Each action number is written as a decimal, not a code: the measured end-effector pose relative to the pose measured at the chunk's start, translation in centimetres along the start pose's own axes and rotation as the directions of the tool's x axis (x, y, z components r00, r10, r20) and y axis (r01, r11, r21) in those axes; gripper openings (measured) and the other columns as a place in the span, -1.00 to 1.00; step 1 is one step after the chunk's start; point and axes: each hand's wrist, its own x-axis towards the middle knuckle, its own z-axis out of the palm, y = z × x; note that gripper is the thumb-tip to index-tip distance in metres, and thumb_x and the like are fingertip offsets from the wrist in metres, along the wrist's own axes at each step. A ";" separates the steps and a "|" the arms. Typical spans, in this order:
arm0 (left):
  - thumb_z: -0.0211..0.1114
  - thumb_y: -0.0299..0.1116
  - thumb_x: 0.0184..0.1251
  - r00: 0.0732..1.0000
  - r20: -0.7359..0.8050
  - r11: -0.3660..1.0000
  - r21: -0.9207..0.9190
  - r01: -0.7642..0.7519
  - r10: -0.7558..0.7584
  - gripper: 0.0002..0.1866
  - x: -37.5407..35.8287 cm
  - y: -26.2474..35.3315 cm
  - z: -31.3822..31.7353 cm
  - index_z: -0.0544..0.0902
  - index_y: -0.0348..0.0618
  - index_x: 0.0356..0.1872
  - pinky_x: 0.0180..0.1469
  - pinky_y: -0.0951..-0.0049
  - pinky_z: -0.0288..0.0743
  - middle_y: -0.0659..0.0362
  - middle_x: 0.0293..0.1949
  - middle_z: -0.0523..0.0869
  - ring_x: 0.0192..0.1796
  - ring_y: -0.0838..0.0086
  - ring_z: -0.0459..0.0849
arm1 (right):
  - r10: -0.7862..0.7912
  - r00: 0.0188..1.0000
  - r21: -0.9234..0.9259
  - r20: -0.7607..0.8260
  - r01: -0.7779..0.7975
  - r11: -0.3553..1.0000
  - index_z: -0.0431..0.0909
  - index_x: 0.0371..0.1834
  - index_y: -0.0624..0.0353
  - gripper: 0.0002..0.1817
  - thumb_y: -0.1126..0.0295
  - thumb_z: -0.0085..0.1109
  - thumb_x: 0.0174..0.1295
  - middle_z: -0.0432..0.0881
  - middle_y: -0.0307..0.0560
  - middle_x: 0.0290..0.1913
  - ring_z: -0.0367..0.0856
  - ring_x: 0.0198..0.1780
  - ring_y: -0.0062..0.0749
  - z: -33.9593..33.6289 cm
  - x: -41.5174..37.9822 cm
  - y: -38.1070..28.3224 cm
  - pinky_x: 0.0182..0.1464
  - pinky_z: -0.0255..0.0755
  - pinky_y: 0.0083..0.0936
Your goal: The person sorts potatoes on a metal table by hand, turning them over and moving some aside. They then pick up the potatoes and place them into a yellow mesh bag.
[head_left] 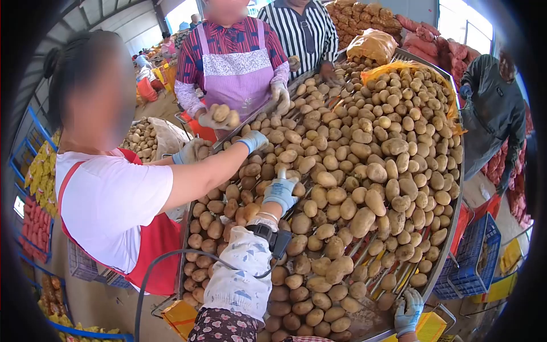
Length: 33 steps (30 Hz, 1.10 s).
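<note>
In the head view my left hand [281, 192], in a blue-and-white glove, reaches over the potatoes [364, 222] on the sorting table. One finger is stretched out and touches the pile beside a potato; the other fingers are partly hidden. My left wrist carries a black strapped device [272, 236] with a cable. My right hand [408, 312], gloved too, is at the near right edge of the table [441, 285], fingers apart, with no potato visible in it. Loose potatoes of mixed sizes lie between my hands, with metal rollers [359, 265] showing through gaps.
A co-worker in a red apron [154, 251] stands at my left, a gloved hand [253, 141] on the potatoes. Across stand a person in a lilac apron [236, 85] holding potatoes and one in stripes [302, 37]. Blue crates [468, 256] and sacks [419, 43] are to the right.
</note>
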 end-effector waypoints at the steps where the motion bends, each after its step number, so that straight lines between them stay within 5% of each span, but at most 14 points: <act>1: 0.40 -0.18 0.15 0.983 -0.174 0.997 -0.040 0.058 -0.064 -0.45 -0.5 0.1 -0.2 0.44 0.06 0.18 -0.12 0.12 0.60 0.06 -0.17 0.67 -0.12 0.09 0.69 | 0.009 1.000 0.000 -0.007 -0.009 1.000 0.55 -0.03 0.25 -0.63 0.45 0.07 0.05 0.54 0.12 0.09 0.43 0.19 0.06 0.0 0.0 -0.2 0.29 0.23 -0.11; 2: 0.40 -0.18 0.15 0.982 -0.176 0.998 -0.040 0.057 -0.063 -0.45 -0.6 0.1 -0.5 0.44 0.06 0.18 -0.12 0.12 0.60 0.06 -0.17 0.67 -0.12 0.09 0.69 | 0.020 1.000 0.000 -0.011 -0.020 1.000 0.55 -0.03 0.25 -0.63 0.45 0.07 0.05 0.54 0.12 0.09 0.43 0.19 0.06 0.0 -0.1 -0.3 0.29 0.22 -0.11; 3: 0.38 -0.17 0.19 0.969 -0.027 0.787 -0.589 0.182 -0.244 -0.47 -0.9 -0.1 -0.8 0.45 0.02 0.18 -0.28 0.22 0.58 0.14 -0.21 0.67 -0.19 0.20 0.70 | 0.021 1.000 0.001 -0.011 -0.021 1.000 0.55 -0.03 0.25 -0.63 0.45 0.07 0.05 0.54 0.12 0.09 0.43 0.19 0.06 0.1 0.0 -0.2 0.29 0.22 -0.11; 4: 0.36 -0.16 0.24 0.930 0.201 0.291 -0.911 0.293 -0.307 -0.49 -1.6 -0.3 -1.0 0.46 -0.03 0.18 -0.43 0.33 0.56 0.22 -0.24 0.68 -0.26 0.31 0.71 | -0.005 1.000 -0.020 -0.015 0.004 1.000 0.55 -0.03 0.25 -0.64 0.46 0.07 0.05 0.54 0.12 0.09 0.43 0.19 0.06 0.2 0.0 0.0 0.29 0.23 -0.11; 5: 0.30 0.01 0.29 0.953 0.231 0.014 -0.971 0.238 -0.196 -0.53 -1.9 -1.6 0.1 0.50 -0.05 0.09 -0.57 0.57 0.43 0.34 -0.23 0.67 -0.36 0.48 0.67 | -0.029 0.999 -0.044 -0.017 0.028 0.999 0.55 -0.03 0.24 -0.64 0.46 0.08 0.06 0.54 0.11 0.09 0.43 0.18 0.05 0.3 -0.1 0.0 0.29 0.23 -0.11; 6: 0.30 0.01 0.29 0.950 0.245 0.004 -0.968 0.251 -0.191 -0.53 -3.0 -1.1 -0.7 0.50 -0.05 0.09 -0.57 0.57 0.43 0.34 -0.23 0.67 -0.36 0.48 0.67 | -0.020 1.000 -0.054 -0.006 0.020 0.998 0.55 -0.03 0.24 -0.64 0.46 0.08 0.06 0.54 0.11 0.09 0.43 0.18 0.05 0.2 -0.2 0.0 0.29 0.23 -0.11; 8: 0.29 0.12 0.25 0.956 0.292 -0.611 -0.763 0.212 -0.033 -0.49 -4.5 0.0 -2.6 0.51 0.01 0.05 -0.56 0.55 0.44 0.31 -0.23 0.68 -0.37 0.45 0.67 | -0.018 1.000 -0.017 -0.022 0.018 1.000 0.57 -0.06 0.22 -0.66 0.44 0.11 0.05 0.56 0.12 0.07 0.45 0.17 0.05 0.2 0.1 -0.1 0.26 0.26 -0.09; 12: 0.28 0.17 0.22 0.967 0.247 -0.744 -0.657 0.121 -0.061 -0.49 -2.0 1.5 -8.5 0.53 0.06 0.03 -0.54 0.49 0.49 0.26 -0.20 0.67 -0.32 0.33 0.68 | -0.028 0.999 -0.005 -0.034 0.028 1.000 0.58 -0.07 0.22 -0.68 0.45 0.10 0.06 0.56 0.12 0.06 0.47 0.15 0.04 0.3 0.1 0.0 0.26 0.26 -0.10; 14: 0.29 0.17 0.21 0.999 0.019 -0.742 -0.670 0.034 0.029 -0.46 0.0 0.4 -11.1 0.51 0.03 0.04 -0.51 0.43 0.57 0.19 -0.15 0.65 -0.25 0.22 0.68 | -0.045 0.997 0.003 -0.061 0.045 0.999 0.58 -0.08 0.21 -0.68 0.44 0.10 0.06 0.57 0.12 0.05 0.47 0.15 0.03 0.8 0.1 0.6 0.25 0.26 -0.10; 20: 0.25 0.18 0.23 0.993 0.113 -0.792 -0.606 0.082 0.016 -0.45 -2.5 2.0 -13.5 0.51 -0.02 0.03 -0.51 0.34 0.66 0.04 -0.10 0.63 -0.22 0.06 0.69 | -0.050 0.994 0.025 -0.094 0.053 0.998 0.58 -0.09 0.18 -0.68 0.42 0.15 0.03 0.57 0.10 0.05 0.47 0.16 0.02 1.1 -0.1 1.0 0.25 0.27 -0.12; 26: 0.09 0.29 0.26 0.955 0.165 -0.779 -0.552 0.298 0.248 -0.31 -11.4 8.3 -12.4 0.49 -0.12 0.12 -0.51 0.26 0.64 -0.02 -0.04 0.65 -0.29 0.01 0.70 | -0.076 0.994 0.023 -0.076 0.078 0.997 0.55 -0.02 0.16 -0.61 0.39 0.18 0.02 0.56 0.12 0.09 0.48 0.17 0.01 0.2 0.4 -0.3 0.25 0.28 -0.11; 28: 0.07 0.32 0.25 0.918 0.292 -0.754 -0.528 0.390 0.270 -0.30 -14.2 10.6 -10.5 0.53 -0.15 0.06 -0.56 0.25 0.62 -0.05 -0.06 0.65 -0.31 0.02 0.71 | -0.072 0.996 0.248 -0.054 0.083 0.965 0.47 0.11 0.24 -0.47 0.31 0.22 0.03 0.54 0.17 0.11 0.46 0.16 0.13 0.0 1.2 -1.4 0.21 0.33 -0.10; 30: 0.00 0.17 0.40 0.878 0.267 -0.689 -0.546 0.478 0.397 -0.45 -17.0 13.3 -8.9 0.51 -0.07 0.12 -0.31 0.26 0.73 0.11 0.02 0.63 -0.04 0.21 0.68 | -0.155 0.987 0.408 -0.032 0.154 0.900 0.28 0.30 0.35 -0.20 0.29 0.36 -0.07 0.47 0.28 0.19 0.43 0.24 0.12 -2.0 3.1 -6.0 0.27 0.31 -0.19; 33: 0.04 0.20 0.37 0.827 0.352 -0.604 -0.566 0.560 0.437 -0.37 -20.8 18.3 -5.8 0.46 -0.13 0.18 -0.13 0.28 0.66 0.07 0.06 0.60 -0.02 0.19 0.65 | -0.326 0.943 0.828 0.068 0.129 0.546 0.08 0.43 0.32 0.00 0.28 0.45 -0.08 0.30 0.23 0.34 0.30 0.37 -0.02 -5.4 5.7 -13.6 0.37 0.21 -0.29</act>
